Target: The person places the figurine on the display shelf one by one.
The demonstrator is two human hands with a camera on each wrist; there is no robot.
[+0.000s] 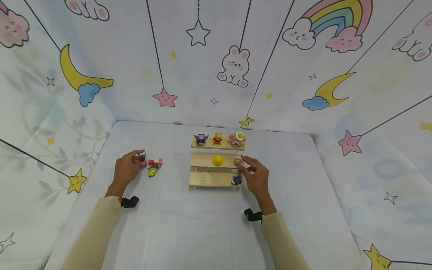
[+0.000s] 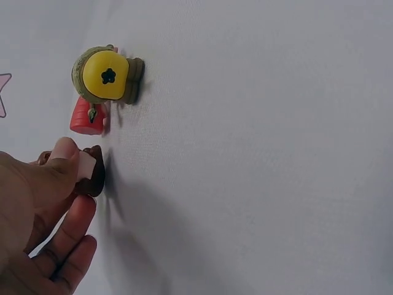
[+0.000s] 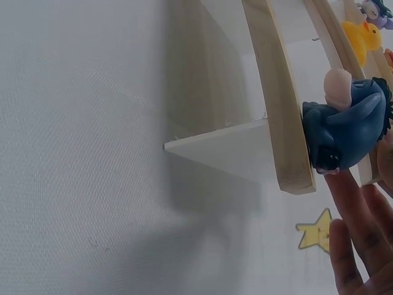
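Note:
At the left of the table my left hand (image 1: 125,170) pinches a small dark brown figurine (image 2: 94,181) between thumb and fingers, close over the cloth. Right beside it lie a red-and-pink figurine (image 1: 155,161) and a yellow figurine (image 1: 153,171) with olive head and feet. My right hand (image 1: 259,179) is at the right end of the three-step wooden display shelf (image 1: 206,179), thumb and fingers around a tan figurine (image 1: 237,161) on the middle step. Just below, a blue donkey figurine (image 3: 347,126) sits on the lowest step. A yellow duck figurine (image 1: 218,160) stands mid-step.
On the top step stand a purple figurine (image 1: 201,139), a bear figurine (image 1: 217,138) in red and a pink figurine (image 1: 237,138). White cloth (image 1: 189,228) covers the table, and a printed curtain (image 1: 202,67) rises behind its back edge.

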